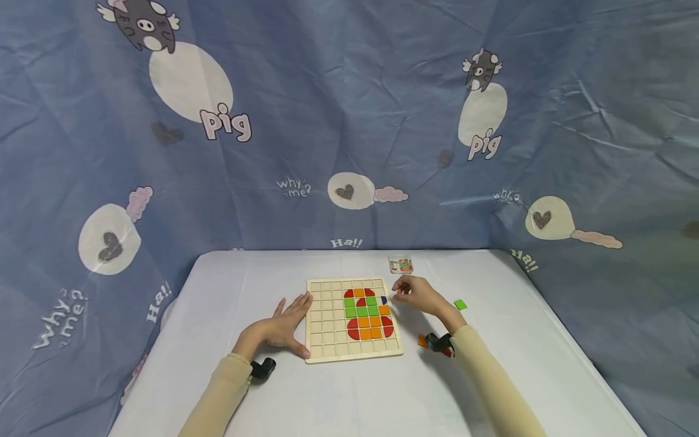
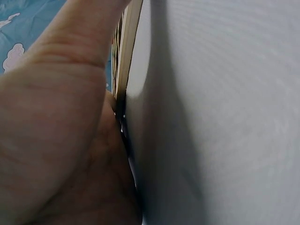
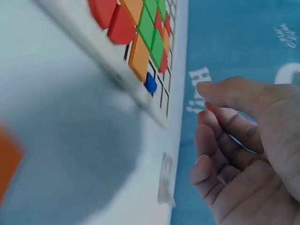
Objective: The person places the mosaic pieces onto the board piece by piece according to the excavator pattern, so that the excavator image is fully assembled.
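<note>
A wooden grid board [image 1: 326, 325] lies on the white table, with red, orange and green tiles [image 1: 364, 311] set in its right half. One small blue piece [image 1: 384, 300] sits near the board's right edge. My left hand [image 1: 284, 328] rests along the left edge, fingers spread and thumb at the near corner; in the left wrist view, the palm covers most of that edge. Just off the right edge, beside the blue piece, hovers my right hand [image 1: 419, 294]. Its fingers [image 3: 218, 129] are loosely bent, and nothing shows between them in the right wrist view.
Behind the board lies a small printed card [image 1: 401, 264]. A green tile [image 1: 460, 304] is on the table to the right. Orange and red pieces [image 1: 423, 342] lie partly hidden under the right wrist's camera. A blue patterned cloth [image 1: 349, 121] hangs behind the table.
</note>
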Motion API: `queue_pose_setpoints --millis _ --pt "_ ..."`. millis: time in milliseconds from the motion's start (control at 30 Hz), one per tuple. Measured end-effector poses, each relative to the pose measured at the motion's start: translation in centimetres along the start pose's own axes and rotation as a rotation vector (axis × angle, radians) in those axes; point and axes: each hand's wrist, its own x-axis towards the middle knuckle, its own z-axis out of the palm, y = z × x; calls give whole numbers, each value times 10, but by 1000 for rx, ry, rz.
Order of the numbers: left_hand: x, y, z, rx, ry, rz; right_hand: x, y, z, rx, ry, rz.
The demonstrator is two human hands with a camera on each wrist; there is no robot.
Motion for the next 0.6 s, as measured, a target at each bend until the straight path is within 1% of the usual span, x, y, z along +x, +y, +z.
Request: queue_pose_setpoints --millis 67,200,367,467,600 --pt "0 0 0 3 4 -2 -15 5 -6 -7 3 18" --pt "0 1 0 7 6 -6 -49 17 -17 -25 -21 55" --pt "-1 1 0 22 -2 -8 -86 33 -19 14 -57 88" --pt "-2 2 -2 16 0 -2 -100 39 -14 48 -62 106" --pt "-2 3 -3 9 -6 0 -110 42 -4 44 -73 86"
